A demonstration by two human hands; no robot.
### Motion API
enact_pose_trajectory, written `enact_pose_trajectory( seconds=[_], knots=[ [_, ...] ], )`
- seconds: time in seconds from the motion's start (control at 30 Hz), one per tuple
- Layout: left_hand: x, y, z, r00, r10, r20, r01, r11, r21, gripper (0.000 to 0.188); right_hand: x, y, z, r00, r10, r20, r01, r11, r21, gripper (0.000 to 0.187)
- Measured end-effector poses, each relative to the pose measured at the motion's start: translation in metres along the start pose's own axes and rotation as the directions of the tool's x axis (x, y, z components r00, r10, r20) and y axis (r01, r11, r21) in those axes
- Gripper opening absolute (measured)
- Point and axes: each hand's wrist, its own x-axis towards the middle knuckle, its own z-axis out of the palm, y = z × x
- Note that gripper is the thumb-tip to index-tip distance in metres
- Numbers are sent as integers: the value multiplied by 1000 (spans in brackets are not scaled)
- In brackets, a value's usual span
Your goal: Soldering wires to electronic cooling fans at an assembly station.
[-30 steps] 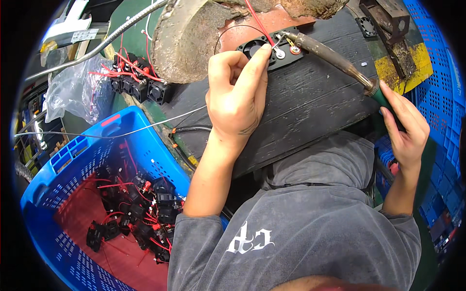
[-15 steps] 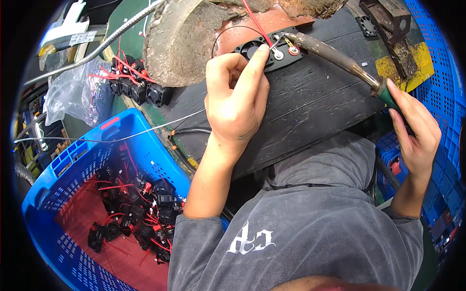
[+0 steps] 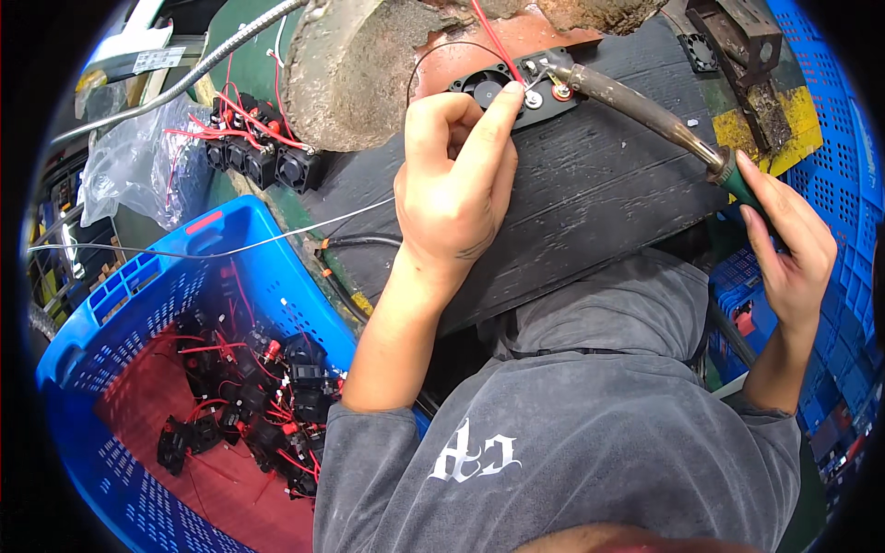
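One black fan panel [image 3: 548, 108], laid on the dark grooved table [image 3: 581, 194], at the left hand's fingertips.

Left hand [image 3: 456, 189]: fingers bent, forefinger tip at the lower end of a red wire [image 3: 495, 39], over the panel's middle; whether anything was pinched there could not be told. Right hand [image 3: 791, 253]: closed around the green handle of one soldering iron [image 3: 636, 103], well apart from the panel, to its lower right; the iron spanned the gap, its tip at the panel's metal contacts. Panel's round fan [image 3: 486, 89]: just beyond the left hand's fingers. Two ring terminals: right of those fingers.
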Motion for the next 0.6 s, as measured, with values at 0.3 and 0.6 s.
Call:
enact_pose_trajectory(
  seconds=[0.3,0.6],
  knots=[
    [-2,7,-2,996,-53,64,55,998,-22,44,0,12,-2,1000,0,3,0,999,40,42],
    [-4,5,0,997,-50,64,52,998,-19,43,4,20,-3,1000,-26,-1,26,998,63,42]
  ],
)
